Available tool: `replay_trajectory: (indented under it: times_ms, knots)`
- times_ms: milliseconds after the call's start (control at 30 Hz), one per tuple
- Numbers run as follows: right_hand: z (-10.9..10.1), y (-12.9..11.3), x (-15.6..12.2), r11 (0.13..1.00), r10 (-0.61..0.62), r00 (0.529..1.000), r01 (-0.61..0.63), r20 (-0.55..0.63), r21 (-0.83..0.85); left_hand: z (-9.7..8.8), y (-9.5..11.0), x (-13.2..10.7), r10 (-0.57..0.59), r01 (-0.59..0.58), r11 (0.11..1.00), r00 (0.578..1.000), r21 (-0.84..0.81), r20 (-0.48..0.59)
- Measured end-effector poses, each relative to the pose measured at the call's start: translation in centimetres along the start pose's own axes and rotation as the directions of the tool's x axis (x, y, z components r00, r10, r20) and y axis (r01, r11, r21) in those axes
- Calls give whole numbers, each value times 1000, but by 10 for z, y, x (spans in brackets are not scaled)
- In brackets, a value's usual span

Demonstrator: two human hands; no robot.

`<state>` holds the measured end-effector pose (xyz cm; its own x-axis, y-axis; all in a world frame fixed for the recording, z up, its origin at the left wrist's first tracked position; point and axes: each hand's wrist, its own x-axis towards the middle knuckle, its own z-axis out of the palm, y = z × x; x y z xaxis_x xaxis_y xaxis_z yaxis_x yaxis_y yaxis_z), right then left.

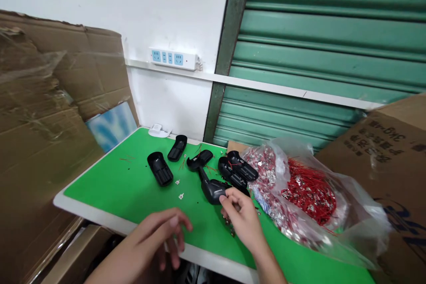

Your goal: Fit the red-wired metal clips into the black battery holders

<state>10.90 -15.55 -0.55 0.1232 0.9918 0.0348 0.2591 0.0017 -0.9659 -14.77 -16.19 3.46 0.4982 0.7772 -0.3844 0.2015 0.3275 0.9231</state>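
Observation:
My left hand hovers over the front edge of the green table, fingers loosely curled and apart, with nothing in it. Closed around a bunch of small metal pieces, my right hand is beside a dark grey rounded device with a narrow neck. I cannot tell whether the fingertips touch that device. Black plastic shells with moulded slots lie behind: one at the left, another farther back, one at the device's neck and a pair to the right. Small metal contact tabs lie in front.
A clear plastic bag full of red wires with metal ends spreads at the right. Cardboard boxes stand at the left and right. A power strip sits on the wall ledge. The green tabletop has a white edge.

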Motion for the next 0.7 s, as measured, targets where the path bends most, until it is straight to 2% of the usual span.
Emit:
replay_trajectory:
  times_ms: [67, 167, 233, 300, 367, 467, 567, 700]
  knots:
    - [-7, 1, 4, 971, 93, 995, -99, 39, 219, 11, 14, 38, 5, -10, 999, 993, 40, 117]
    - [-19, 3, 15, 832, 170, 982, -190, 86, 521, 25, 19, 85, 14, -46, 992, 966, 120, 258]
    - [-28, 4, 21, 737, 156, 978, -207, 136, 643, 33, 14, 107, 42, -93, 984, 951, 154, 305]
    - [-36, 3, 27, 700, 106, 978, -202, 180, 685, 40, 8, 122, 72, -130, 977, 948, 170, 310]
    - [-44, 0, 31, 722, 39, 984, -149, 175, 676, 43, 4, 133, 107, -164, 972, 948, 171, 301]
    - [-54, -12, 40, 842, -91, 989, 16, 114, 539, 40, 7, 146, 129, -171, 977, 947, 123, 294]
    - [-64, -24, 56, 935, -219, 973, 186, 78, 303, 28, 24, 163, 63, -63, 998, 933, -13, 355]
    - [-72, -29, 81, 940, -339, 939, 335, 63, 73, 10, 55, 192, -64, 147, 974, 906, -170, 419]
